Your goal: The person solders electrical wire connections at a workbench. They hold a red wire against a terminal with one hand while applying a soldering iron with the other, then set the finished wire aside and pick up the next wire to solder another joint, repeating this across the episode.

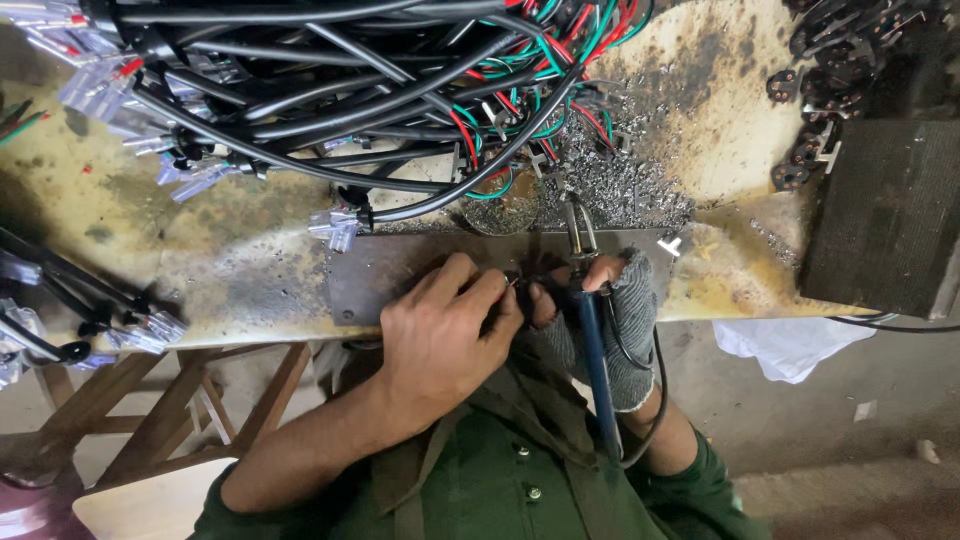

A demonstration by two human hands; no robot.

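Observation:
My left hand (445,325), bare, rests on a dark metal plate (400,265) at the bench's near edge and pinches a small wire end (513,283) between thumb and fingers. My right hand (610,310) wears a grey knit fingerless glove and grips a soldering iron (592,345) with a blue handle. Its metal tip (577,225) points away from me over the plate, just right of the wire end. The two hands nearly touch.
A thick bundle of black cables with red, green and white wires (400,90) lies across the bench top, ending in clear plastic connectors (335,228). Solder scraps (610,180) pile beyond the plate. A dark block (885,215) stands at right, black plug parts (830,70) behind it.

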